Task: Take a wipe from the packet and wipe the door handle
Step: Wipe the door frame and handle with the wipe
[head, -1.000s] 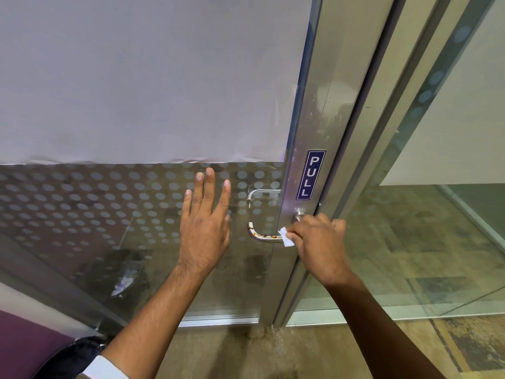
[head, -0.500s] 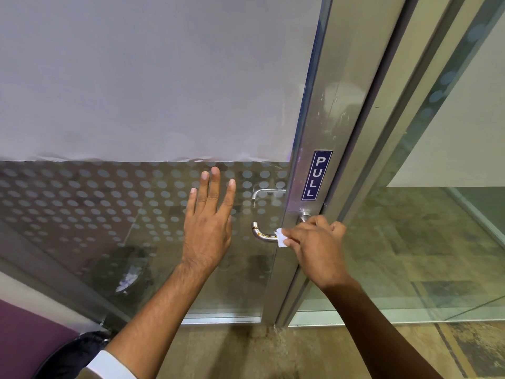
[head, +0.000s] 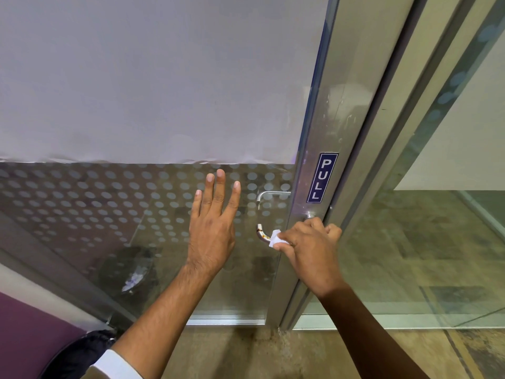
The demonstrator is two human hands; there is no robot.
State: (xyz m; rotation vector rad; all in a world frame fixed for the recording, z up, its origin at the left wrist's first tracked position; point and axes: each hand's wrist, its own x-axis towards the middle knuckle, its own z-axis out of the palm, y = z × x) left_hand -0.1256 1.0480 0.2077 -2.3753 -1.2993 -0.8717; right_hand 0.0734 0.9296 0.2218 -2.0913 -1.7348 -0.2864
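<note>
A curved chrome door handle sticks out from the metal stile of a glass door. My right hand is closed around the handle's bar with a small white wipe pressed on it; only a corner of the wipe shows by my fingers. My left hand lies flat on the dotted glass just left of the handle, fingers spread and pointing up, holding nothing. The wipe packet is not in view.
A blue PULL sign is stuck on the stile above the handle. A second handle shows through the glass on the far side. Frosted film covers the upper pane. A fixed glass panel stands right of the door frame.
My right hand has slid the wipe slightly left along the handle bar toward its curved end. My left hand stays flat on the glass.
</note>
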